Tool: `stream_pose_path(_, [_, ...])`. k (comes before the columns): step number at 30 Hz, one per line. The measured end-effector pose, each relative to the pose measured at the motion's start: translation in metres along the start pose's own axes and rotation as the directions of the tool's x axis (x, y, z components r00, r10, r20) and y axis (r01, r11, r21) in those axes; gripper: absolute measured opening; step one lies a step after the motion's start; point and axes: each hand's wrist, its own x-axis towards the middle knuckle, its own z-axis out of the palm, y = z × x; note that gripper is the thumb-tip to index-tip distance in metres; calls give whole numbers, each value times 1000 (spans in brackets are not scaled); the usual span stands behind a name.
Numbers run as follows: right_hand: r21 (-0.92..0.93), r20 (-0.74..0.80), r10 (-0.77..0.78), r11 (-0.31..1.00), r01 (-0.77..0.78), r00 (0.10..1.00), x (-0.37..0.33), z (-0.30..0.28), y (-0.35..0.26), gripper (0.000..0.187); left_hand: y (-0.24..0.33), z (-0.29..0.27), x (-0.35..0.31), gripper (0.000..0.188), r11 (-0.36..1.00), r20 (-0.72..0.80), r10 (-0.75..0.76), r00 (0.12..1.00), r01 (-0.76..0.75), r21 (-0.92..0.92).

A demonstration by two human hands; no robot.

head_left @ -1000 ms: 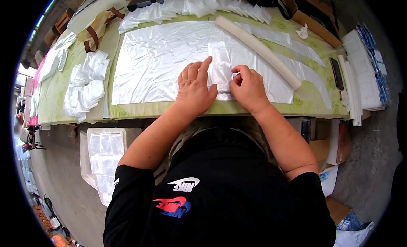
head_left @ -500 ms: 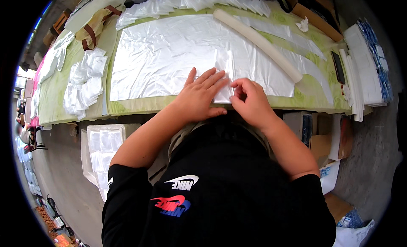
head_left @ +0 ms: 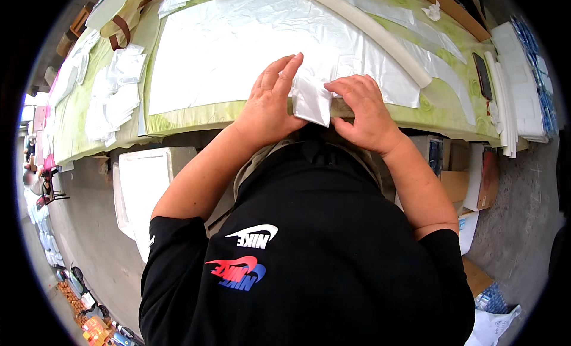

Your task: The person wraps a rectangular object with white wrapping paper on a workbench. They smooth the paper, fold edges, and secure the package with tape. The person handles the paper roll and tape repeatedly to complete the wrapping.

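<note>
A small folded packet of clear, shiny plastic film (head_left: 311, 101) sits between my hands at the table's near edge, its lower corner reaching past the edge. My left hand (head_left: 270, 99) is at its left side, fingers stretched upward and thumb by the packet's lower left corner. On the other side is my right hand (head_left: 361, 111), fingers loosely curved, with the fingertips at the packet's right edge and the thumb apart below. Neither hand is visibly closed round it. Under and behind them a wide silvery-white plastic sheet (head_left: 202, 63) covers the table.
A long off-white tube (head_left: 372, 37) lies slantwise across the sheet. Plastic packets (head_left: 119, 93) are piled on the green tablecloth (head_left: 65, 135) at left. A phone (head_left: 482, 75) and white rolls (head_left: 505, 108) are at right. A white bin (head_left: 146, 179) stands below the table.
My hands have moved apart and turned more upright; the left no longer lies flat on the film. The right thumb and finger have parted. The film now shows as a short folded packet, and the view has shifted.
</note>
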Motion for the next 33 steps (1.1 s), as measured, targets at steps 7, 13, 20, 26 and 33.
stream_pose_path(7, [63,-201,-22,997,35,979,0,-3,5,51,-2,-5,-22,86,992,-25,47,999,-44,119])
stream_pose_path(13, [-71,-121,239,966,-249,963,40,-2,22,53,1,-2,-32,49,952,64,228,971,-236,193])
stream_pose_path(20, [-154,164,443,894,-421,881,84,-3,29,43,0,2,-33,48,949,95,214,972,-230,216])
stream_pose_path(26, [212,1,302,932,-295,953,74,-7,22,22,5,-2,-37,66,992,-113,87,990,-97,-82])
stream_pose_path(33, [714,-27,301,673,-192,953,46,-7,-4,17,9,2,-33,65,999,-25,-1,1000,0,-37])
